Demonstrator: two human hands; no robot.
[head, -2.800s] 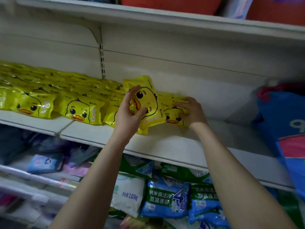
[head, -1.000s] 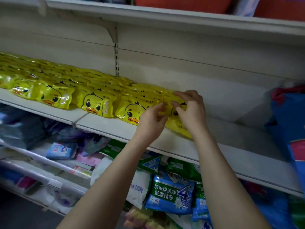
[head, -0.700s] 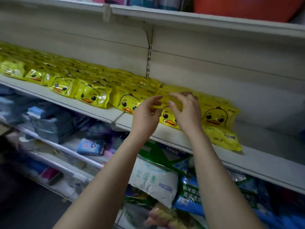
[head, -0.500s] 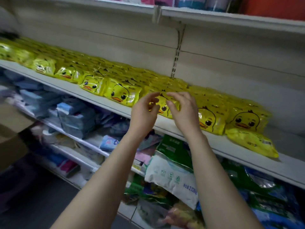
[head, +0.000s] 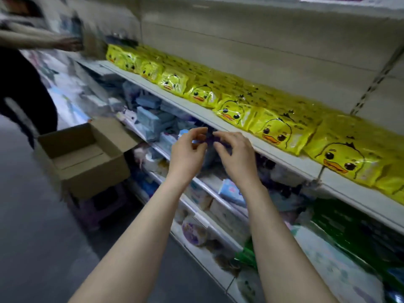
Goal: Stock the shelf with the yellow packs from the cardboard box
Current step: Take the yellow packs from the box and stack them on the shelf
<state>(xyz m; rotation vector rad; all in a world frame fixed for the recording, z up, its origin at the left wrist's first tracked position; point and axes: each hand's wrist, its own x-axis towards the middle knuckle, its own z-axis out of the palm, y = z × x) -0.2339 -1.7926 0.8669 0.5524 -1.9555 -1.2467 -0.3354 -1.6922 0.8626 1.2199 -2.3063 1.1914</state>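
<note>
Yellow packs [head: 277, 132] lined along shelf [head: 284, 159], above left hand [head: 187, 155] and right hand [head: 237, 159]; both loosely curled, empty

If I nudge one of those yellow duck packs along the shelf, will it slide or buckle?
Likely slides: the yellow pack has glinting glossy film, probably slick on the shelf. Its puffy, rounded look suggests it may buckle when pushed. Overlapping its neighbours, it could drag them along.
</note>
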